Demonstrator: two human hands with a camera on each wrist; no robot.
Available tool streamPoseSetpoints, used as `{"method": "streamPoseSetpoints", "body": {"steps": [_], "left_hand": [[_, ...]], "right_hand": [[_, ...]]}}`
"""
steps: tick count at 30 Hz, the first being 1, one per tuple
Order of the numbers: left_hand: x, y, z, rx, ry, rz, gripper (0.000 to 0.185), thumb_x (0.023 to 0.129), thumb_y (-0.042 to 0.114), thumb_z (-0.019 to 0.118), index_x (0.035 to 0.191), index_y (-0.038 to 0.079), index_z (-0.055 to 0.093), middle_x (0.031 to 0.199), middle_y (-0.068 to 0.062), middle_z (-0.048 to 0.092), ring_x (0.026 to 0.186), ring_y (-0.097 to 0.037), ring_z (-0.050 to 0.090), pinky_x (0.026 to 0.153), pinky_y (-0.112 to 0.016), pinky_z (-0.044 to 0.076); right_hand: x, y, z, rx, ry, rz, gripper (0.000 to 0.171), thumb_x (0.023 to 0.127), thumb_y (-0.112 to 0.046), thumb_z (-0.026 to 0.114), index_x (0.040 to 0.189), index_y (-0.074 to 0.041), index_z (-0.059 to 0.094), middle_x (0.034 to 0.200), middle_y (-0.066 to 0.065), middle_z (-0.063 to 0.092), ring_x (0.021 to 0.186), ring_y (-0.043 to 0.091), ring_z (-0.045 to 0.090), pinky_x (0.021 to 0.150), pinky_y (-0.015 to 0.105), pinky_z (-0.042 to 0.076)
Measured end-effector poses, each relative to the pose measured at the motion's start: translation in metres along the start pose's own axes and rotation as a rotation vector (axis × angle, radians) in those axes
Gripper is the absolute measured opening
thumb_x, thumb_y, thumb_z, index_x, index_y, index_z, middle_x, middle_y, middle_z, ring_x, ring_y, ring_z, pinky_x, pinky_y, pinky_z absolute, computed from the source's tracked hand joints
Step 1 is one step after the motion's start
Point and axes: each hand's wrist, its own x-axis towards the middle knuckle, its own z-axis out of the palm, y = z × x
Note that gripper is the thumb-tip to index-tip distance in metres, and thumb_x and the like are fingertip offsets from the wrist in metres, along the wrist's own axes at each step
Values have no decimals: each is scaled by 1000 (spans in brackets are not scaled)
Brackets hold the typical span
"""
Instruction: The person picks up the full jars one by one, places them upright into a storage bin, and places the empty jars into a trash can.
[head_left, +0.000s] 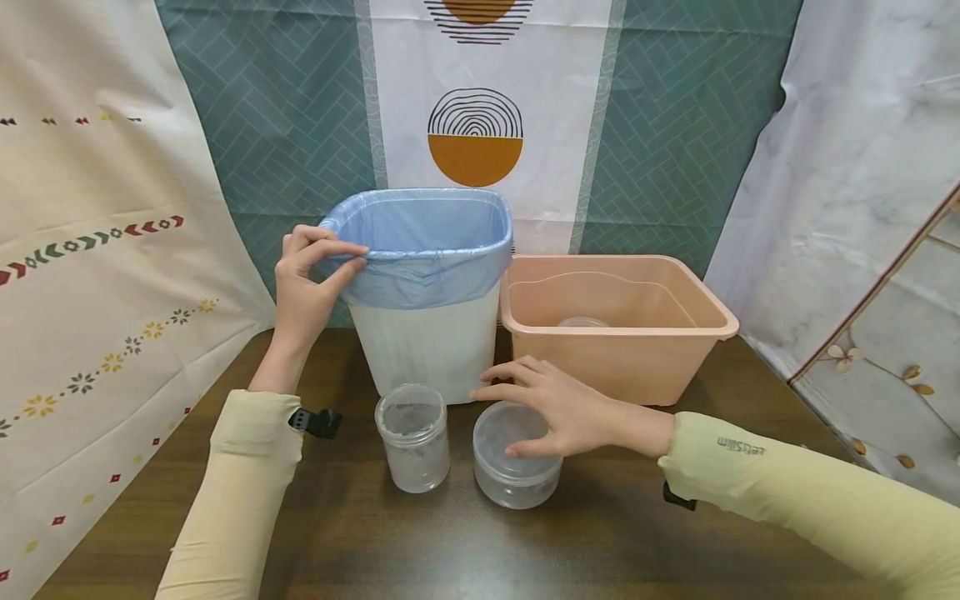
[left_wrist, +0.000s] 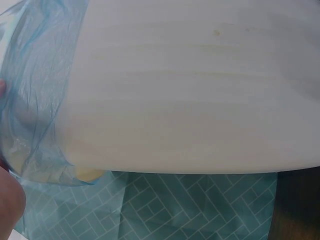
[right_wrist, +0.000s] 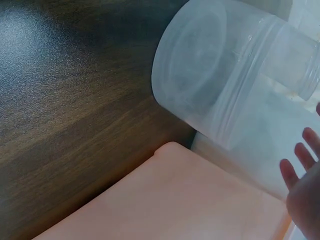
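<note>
A white bin (head_left: 427,350) lined with a blue plastic bag (head_left: 423,250) stands at the back of the dark wooden table. My left hand (head_left: 351,257) pinches the bag's folded edge at the bin's left rim. In the left wrist view the bin wall (left_wrist: 190,85) and the blue bag (left_wrist: 35,90) fill the frame. My right hand (head_left: 504,417) hovers with fingers spread over a wide clear lidded container (head_left: 516,475), its thumb on the lid. In the right wrist view the same container (right_wrist: 210,85) appears, with my fingertips (right_wrist: 300,160) beside it. A taller clear jar (head_left: 414,437) stands open to its left.
A peach plastic tub (head_left: 697,333) sits right of the bin, with a small clear item (head_left: 581,322) in its bottom. Patterned cloth hangs behind and on both sides. The table (head_left: 450,550) shows bare wood in front of the jars.
</note>
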Motion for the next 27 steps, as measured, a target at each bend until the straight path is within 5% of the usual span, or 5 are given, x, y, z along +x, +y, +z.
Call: {"method": "streamPoseSetpoints", "body": {"steps": [13, 21, 27], "left_hand": [[1, -13, 0, 19, 2, 0, 13, 82, -7, 74, 94, -4, 76, 96, 23, 50, 102, 2, 39, 95, -25, 28], [-1, 0, 0, 6, 2, -5, 12, 82, -7, 73, 94, -5, 76, 96, 23, 50, 101, 3, 39, 95, -26, 28], [-1, -2, 0, 5, 3, 4, 12, 82, -6, 73, 94, -5, 76, 96, 23, 51, 100, 2, 39, 95, -26, 28]], "right_hand": [[2, 2, 7, -14, -253, 46, 83, 76, -67, 69, 149, -38, 41, 156, -6, 37, 132, 17, 39, 104, 42, 41], [10, 1, -1, -5, -455, 81, 96, 68, -60, 79, 152, -35, 37, 154, 3, 39, 121, 21, 40, 95, 38, 43], [17, -1, -5, -23, -519, 100, 101, 63, -54, 86, 150, -39, 37, 148, 3, 40, 120, 20, 40, 86, 34, 46]]}}
